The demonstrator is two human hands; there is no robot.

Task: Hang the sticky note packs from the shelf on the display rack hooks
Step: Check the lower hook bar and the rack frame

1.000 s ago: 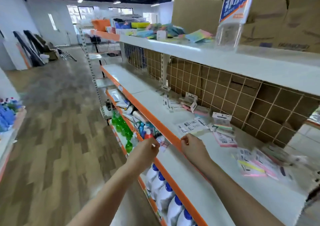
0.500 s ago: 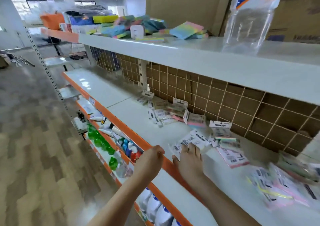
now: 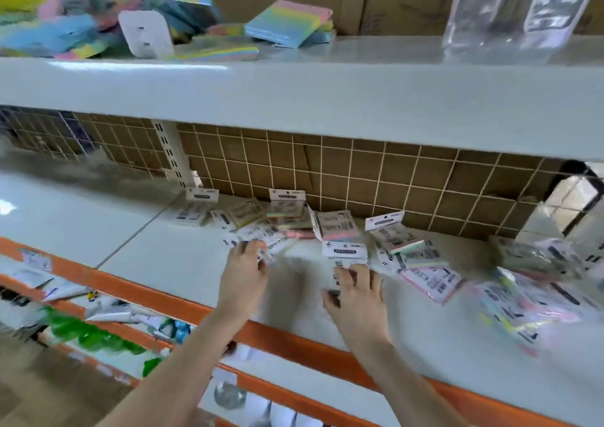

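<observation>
Many sticky note packs point(image 3: 340, 227) lie scattered along the back edge of the white shelf point(image 3: 170, 260), where the left hand point(image 3: 243, 279) pinches one pack and the right hand point(image 3: 356, 291) curls its fingers round another with a white header.

Bare arms, nothing worn.
My left hand point(image 3: 243, 274) and right hand point(image 3: 356, 291) show no rings, watch or gloves; both forearms are sleeveless.
</observation>
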